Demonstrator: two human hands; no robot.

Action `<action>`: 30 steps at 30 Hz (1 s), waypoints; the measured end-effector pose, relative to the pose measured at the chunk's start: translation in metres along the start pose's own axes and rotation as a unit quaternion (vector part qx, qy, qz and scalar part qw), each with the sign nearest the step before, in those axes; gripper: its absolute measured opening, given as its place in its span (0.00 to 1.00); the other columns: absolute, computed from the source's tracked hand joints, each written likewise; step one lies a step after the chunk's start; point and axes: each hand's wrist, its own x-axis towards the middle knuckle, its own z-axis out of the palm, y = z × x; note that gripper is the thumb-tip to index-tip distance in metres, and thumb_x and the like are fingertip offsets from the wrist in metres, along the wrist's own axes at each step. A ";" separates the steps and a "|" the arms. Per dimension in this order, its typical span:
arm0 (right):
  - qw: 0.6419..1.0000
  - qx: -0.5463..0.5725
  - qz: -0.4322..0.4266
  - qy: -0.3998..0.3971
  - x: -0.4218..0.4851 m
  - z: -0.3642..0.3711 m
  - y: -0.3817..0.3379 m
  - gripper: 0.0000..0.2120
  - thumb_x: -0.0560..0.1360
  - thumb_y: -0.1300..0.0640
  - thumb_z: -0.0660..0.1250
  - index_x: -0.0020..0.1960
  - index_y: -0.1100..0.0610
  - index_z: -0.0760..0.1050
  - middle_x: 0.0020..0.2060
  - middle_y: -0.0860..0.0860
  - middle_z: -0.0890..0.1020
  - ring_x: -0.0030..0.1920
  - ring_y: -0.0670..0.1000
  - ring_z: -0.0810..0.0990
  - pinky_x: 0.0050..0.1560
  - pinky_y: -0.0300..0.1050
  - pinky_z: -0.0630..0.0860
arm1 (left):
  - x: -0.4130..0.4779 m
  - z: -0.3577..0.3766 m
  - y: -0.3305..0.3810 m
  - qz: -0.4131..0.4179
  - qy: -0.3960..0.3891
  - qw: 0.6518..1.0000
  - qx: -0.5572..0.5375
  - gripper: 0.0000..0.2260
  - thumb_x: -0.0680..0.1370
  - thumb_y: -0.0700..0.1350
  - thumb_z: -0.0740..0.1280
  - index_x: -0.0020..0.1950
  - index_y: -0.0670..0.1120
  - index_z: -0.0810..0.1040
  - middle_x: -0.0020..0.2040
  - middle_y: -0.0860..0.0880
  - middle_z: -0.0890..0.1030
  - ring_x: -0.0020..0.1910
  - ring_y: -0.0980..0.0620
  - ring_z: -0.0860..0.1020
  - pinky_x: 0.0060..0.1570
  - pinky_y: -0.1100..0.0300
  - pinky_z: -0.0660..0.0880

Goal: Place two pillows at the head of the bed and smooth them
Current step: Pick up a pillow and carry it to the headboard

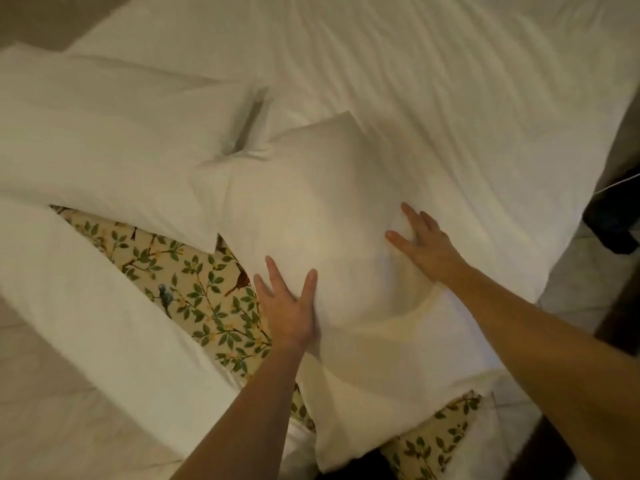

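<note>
Two white pillows are seen lying on the bed [450, 81], which is covered by a rumpled white sheet. The nearer pillow [311, 209] lies in the middle of the view, slanted, with one corner pointing up toward the far side of the bed. The second pillow [114, 133] lies to the left of it; its right end is touching, and slightly tucked against, the nearer pillow's upper left corner, where a dark fold is formed.

The left hand [289, 306] is laid flat on the lower left edge of the nearer pillow, fingers spread and extended, nothing being grasped. The right hand [424, 240] is pressed flat on the right side of the same pillow, fingers likewise spread; its grip is released, and the fabric is dented under the palm. Both forearms are bare and are stretched out from the lower edge of the view.

Beneath and between the pillows a leaf-and-bird patterned cloth [194, 278] is exposed, and it appears again at the lower right. A white folded cover [90, 299] lies diagonally at the left. A dark object [609, 220] is visible off the right edge of the bed, but what it is cannot be told.
</note>
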 end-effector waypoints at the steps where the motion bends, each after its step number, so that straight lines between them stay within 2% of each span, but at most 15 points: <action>1: 1.000 0.007 -0.008 -0.013 0.003 0.001 0.002 0.42 0.72 0.18 0.61 0.80 0.23 0.48 0.86 0.47 0.51 0.82 0.62 0.61 0.80 0.65 0.60 | 0.001 0.002 0.001 -0.001 0.004 1.000 -0.013 0.44 0.78 0.74 0.63 0.85 0.65 0.42 0.87 0.46 0.42 0.86 0.41 0.45 0.82 0.41 0.51; 3: 1.000 0.017 -0.004 -0.025 0.011 0.001 0.007 0.41 0.71 0.18 0.61 0.79 0.21 0.48 0.86 0.47 0.51 0.81 0.61 0.64 0.80 0.65 0.61 | 0.005 0.006 0.003 -0.028 0.008 0.999 -0.036 0.45 0.76 0.74 0.66 0.85 0.67 0.43 0.87 0.47 0.41 0.86 0.41 0.45 0.83 0.41 0.52; 7: 0.998 0.056 -0.004 -0.027 0.016 0.007 0.013 0.41 0.70 0.18 0.63 0.78 0.20 0.48 0.86 0.46 0.51 0.81 0.61 0.65 0.80 0.64 0.61 | 0.009 0.009 0.003 -0.055 0.013 0.996 -0.066 0.47 0.73 0.75 0.68 0.83 0.70 0.43 0.87 0.46 0.41 0.86 0.39 0.47 0.82 0.38 0.55; 10: 0.997 0.068 -0.002 -0.038 0.016 0.011 0.012 0.41 0.73 0.21 0.63 0.80 0.23 0.47 0.86 0.46 0.52 0.81 0.60 0.65 0.80 0.62 0.61 | 0.010 0.010 0.005 -0.048 -0.008 0.996 -0.072 0.45 0.76 0.70 0.69 0.85 0.67 0.44 0.87 0.43 0.45 0.85 0.40 0.51 0.79 0.42 0.57; 13: 0.996 0.078 0.004 -0.038 0.012 0.017 0.006 0.41 0.72 0.19 0.62 0.80 0.22 0.47 0.85 0.46 0.55 0.79 0.61 0.67 0.80 0.62 0.61 | 0.011 0.011 0.004 -0.027 -0.010 0.996 -0.090 0.44 0.78 0.67 0.69 0.86 0.64 0.46 0.86 0.44 0.51 0.84 0.42 0.56 0.76 0.47 0.61; 18: 0.996 0.087 0.000 -0.024 -0.005 0.023 -0.007 0.39 0.75 0.22 0.60 0.82 0.25 0.48 0.84 0.46 0.60 0.79 0.58 0.68 0.80 0.59 0.62 | 0.007 0.009 0.005 0.008 -0.003 0.996 -0.088 0.43 0.78 0.72 0.65 0.85 0.65 0.46 0.85 0.47 0.56 0.82 0.43 0.60 0.76 0.47 0.62; 21: 0.996 0.091 -0.003 -0.018 -0.021 0.024 -0.018 0.43 0.73 0.18 0.59 0.83 0.28 0.48 0.83 0.46 0.62 0.78 0.57 0.69 0.79 0.61 0.64 | -0.002 0.003 0.015 0.020 -0.008 0.998 -0.065 0.41 0.78 0.74 0.61 0.84 0.67 0.44 0.86 0.48 0.55 0.82 0.43 0.62 0.76 0.44 0.64; 24: 0.996 0.093 0.007 -0.004 -0.037 0.027 -0.032 0.53 0.64 0.12 0.57 0.84 0.30 0.50 0.83 0.47 0.63 0.79 0.56 0.69 0.78 0.61 0.65 | -0.012 -0.007 0.025 0.033 -0.014 0.998 -0.054 0.42 0.77 0.76 0.61 0.85 0.66 0.44 0.86 0.48 0.54 0.83 0.44 0.59 0.78 0.43 0.62; 28: 0.995 0.101 0.005 0.023 -0.068 0.036 -0.058 0.55 0.64 0.15 0.64 0.85 0.34 0.52 0.78 0.50 0.69 0.74 0.56 0.74 0.75 0.57 0.71 | -0.023 -0.034 0.029 0.086 -0.013 0.994 -0.072 0.44 0.78 0.72 0.66 0.86 0.61 0.47 0.85 0.47 0.57 0.83 0.47 0.58 0.77 0.56 0.56; 30: 0.995 0.095 -0.001 0.043 -0.087 0.041 -0.072 0.55 0.65 0.15 0.65 0.84 0.32 0.48 0.76 0.51 0.71 0.72 0.57 0.76 0.72 0.57 0.74 | -0.025 -0.054 0.027 0.112 -0.013 0.991 -0.066 0.46 0.76 0.74 0.67 0.86 0.60 0.47 0.85 0.49 0.57 0.84 0.49 0.56 0.80 0.54 0.56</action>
